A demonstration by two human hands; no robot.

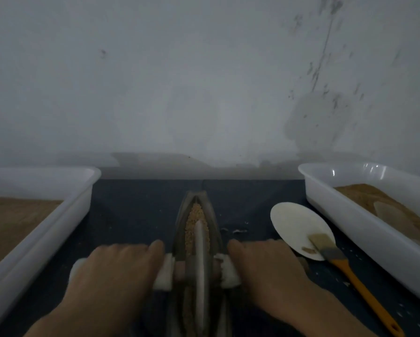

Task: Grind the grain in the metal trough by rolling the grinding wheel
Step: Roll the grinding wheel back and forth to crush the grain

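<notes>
A bare workroom: scuffed white wall (204, 81), dark mat (136, 210), powder-filled plastic tubs (325, 198).

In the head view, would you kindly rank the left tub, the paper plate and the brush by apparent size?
1. Left tub, though cropped and near the camera.
2. Brush, longer than the plate.
3. Paper plate; by area it may match the brush.
</notes>
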